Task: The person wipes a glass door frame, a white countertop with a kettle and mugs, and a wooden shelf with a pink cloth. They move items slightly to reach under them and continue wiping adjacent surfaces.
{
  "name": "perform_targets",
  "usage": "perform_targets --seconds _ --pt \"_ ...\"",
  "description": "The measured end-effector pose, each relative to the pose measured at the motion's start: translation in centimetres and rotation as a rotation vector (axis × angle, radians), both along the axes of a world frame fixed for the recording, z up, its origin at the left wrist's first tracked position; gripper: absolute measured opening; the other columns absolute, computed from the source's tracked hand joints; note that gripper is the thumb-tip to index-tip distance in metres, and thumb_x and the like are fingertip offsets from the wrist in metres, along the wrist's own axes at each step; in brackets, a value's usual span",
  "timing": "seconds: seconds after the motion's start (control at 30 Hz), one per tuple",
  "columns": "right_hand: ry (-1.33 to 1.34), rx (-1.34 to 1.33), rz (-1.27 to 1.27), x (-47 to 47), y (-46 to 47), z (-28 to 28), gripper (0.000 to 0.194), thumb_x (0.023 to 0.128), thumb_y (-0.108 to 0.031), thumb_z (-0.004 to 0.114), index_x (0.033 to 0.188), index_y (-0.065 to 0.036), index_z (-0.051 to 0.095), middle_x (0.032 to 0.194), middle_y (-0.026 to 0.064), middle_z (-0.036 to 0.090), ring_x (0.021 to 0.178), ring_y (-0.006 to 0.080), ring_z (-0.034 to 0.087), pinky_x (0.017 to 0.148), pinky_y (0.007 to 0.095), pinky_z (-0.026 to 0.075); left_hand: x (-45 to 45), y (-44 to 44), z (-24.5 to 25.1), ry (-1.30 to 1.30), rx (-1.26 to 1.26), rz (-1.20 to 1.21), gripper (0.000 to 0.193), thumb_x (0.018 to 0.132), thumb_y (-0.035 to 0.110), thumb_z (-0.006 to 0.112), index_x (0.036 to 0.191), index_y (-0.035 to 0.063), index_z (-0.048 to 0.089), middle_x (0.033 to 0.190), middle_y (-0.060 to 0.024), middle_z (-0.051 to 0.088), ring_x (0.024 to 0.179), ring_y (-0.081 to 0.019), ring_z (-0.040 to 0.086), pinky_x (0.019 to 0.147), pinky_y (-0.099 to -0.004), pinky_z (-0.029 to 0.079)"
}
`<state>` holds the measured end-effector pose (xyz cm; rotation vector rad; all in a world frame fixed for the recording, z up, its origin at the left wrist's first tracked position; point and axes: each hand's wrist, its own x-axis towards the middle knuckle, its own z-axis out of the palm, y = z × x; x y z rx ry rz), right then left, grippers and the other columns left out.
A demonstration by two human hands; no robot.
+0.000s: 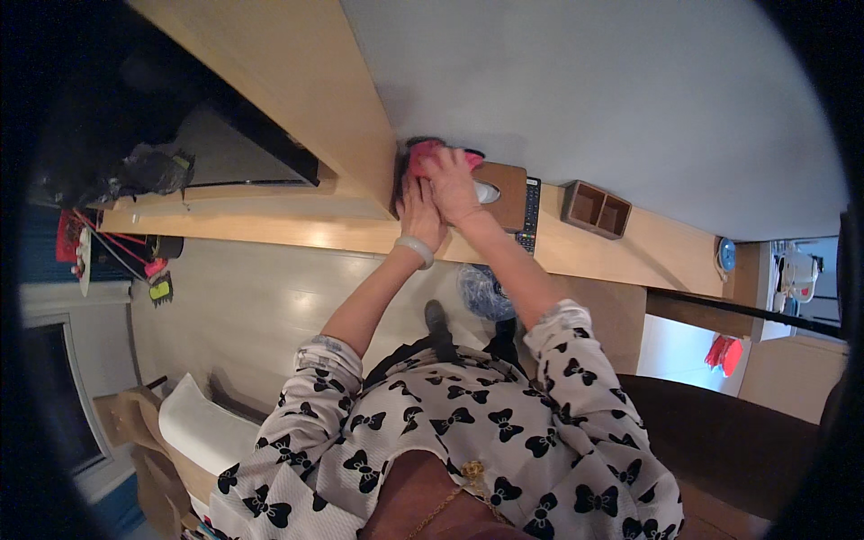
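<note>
My right hand is on a bunched pink cloth in the corner where the wooden shelf meets the wall and an upright panel. My left hand, with a pale bangle at the wrist, lies just beside it, fingers pointing towards the cloth. Its fingertips reach a dark object that the hands mostly hide; whether they grip it I cannot tell. Right of my hands sits a brown tissue box, white tissue showing in its oval opening. A black remote control lies along the box's right side.
Further right on the wooden shelf stands a brown two-compartment box, then a round blue object. The upright wooden panel rises at left beside a dark screen. Clear plastic wrapping is below the shelf edge.
</note>
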<state>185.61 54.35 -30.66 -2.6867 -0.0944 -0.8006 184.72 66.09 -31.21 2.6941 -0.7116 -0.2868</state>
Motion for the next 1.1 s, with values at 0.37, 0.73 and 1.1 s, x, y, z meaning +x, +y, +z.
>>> perform_targets --seconds 0.37,0.73,1.1 --pt "0.251 -0.114 -0.507 -6.9 -6.3 -2.9 0.034 0.071 -0.011 0.060 0.105 -0.008 0.061 0.103 0.0126 0.054 0.099 0.0327 0.049 0.084 0.0430 0.043 -0.3 1.9 -3.2 -0.044 -0.097 -0.096 0.088 0.089 0.040 0.057 0.147 -0.0091 0.011 0.155 -0.0274 0.007 0.145 -0.0404 0.004 0.117 -0.0488 0.010" --pt "0.170 -0.022 -0.398 -9.2 -0.6 -3.6 0.046 0.071 -0.005 0.061 0.116 -0.008 0.058 0.107 0.0156 0.051 0.101 0.0371 0.047 0.082 0.0462 0.042 0.0 2.3 -3.0 -0.038 -0.152 -0.126 0.090 0.087 0.037 0.061 0.148 -0.0082 0.012 0.156 -0.0249 0.007 0.146 -0.0383 0.006 0.118 -0.0447 0.011" --pt "0.120 0.247 -0.604 -10.6 -6.0 -5.1 0.044 0.083 -0.005 0.056 0.126 -0.005 0.049 0.115 0.0221 0.047 0.101 0.0421 0.045 0.091 0.0503 0.038 0.4 2.4 -3.1 -0.111 -0.035 -0.123 0.091 0.087 0.040 0.061 0.150 -0.0031 0.011 0.157 -0.0229 0.009 0.146 -0.0367 0.007 0.119 -0.0421 0.011"
